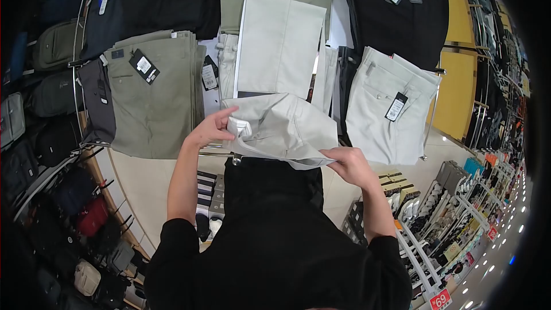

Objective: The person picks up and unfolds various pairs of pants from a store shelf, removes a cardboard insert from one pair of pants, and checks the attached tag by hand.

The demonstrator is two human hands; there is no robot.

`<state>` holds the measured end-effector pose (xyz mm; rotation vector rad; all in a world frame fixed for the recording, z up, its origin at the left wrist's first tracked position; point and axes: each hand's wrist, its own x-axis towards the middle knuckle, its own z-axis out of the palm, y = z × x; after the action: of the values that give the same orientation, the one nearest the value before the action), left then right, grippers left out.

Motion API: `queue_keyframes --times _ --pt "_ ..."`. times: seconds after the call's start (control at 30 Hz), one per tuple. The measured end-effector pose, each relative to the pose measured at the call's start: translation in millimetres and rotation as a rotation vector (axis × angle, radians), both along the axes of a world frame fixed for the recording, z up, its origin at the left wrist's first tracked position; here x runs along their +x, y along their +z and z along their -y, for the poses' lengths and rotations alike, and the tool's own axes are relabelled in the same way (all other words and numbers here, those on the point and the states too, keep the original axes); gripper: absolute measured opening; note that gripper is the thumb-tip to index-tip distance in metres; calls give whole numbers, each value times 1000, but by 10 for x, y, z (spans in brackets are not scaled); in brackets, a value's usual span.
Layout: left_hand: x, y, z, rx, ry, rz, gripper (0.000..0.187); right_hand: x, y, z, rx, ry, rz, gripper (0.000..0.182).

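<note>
A pair of light grey trousers (304,123) lies in front of me, its near part bunched and lifted above the rack's front bar. My left hand (212,129) is at its left edge, fingers and thumb around the cloth beside a small white patch (242,128). At the lower right edge, my right hand (348,165) pinches the fabric between thumb and fingers. Farther up, a flat folded light panel of trousers (281,46) extends away from me. A dark strip shows between this panel and the bunched part.
Olive folded trousers (155,100) with a black tag lie to the left. Pale trousers (390,109) with a tag lie to the right. Black trousers (402,23) are behind them. Backpacks (54,92) line the far left. Shoe displays (413,201) stand at lower right.
</note>
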<state>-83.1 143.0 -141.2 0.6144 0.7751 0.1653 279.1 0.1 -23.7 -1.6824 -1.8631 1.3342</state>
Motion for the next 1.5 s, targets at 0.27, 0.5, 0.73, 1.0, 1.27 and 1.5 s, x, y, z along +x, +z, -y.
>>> queue_keyframes --times 0.27,0.5,0.73,1.0,1.27,1.5 --pt "-301 460 91 437 277 -138 21 -79 334 117 45 -74 171 24" --pt "-242 719 58 702 261 -46 26 -98 408 104 -102 -43 48 18" --pt "135 221 -239 614 45 -122 27 50 24 -31 -261 -62 94 17" --pt "365 -477 -420 372 323 -192 15 46 -204 25 -298 -200 -5 19" --pt "343 -492 -415 347 448 -45 38 102 -277 25 -341 -301 -68 22" --pt "585 -435 -684 578 179 -401 28 246 -406 -165 -276 -223 -6 28"
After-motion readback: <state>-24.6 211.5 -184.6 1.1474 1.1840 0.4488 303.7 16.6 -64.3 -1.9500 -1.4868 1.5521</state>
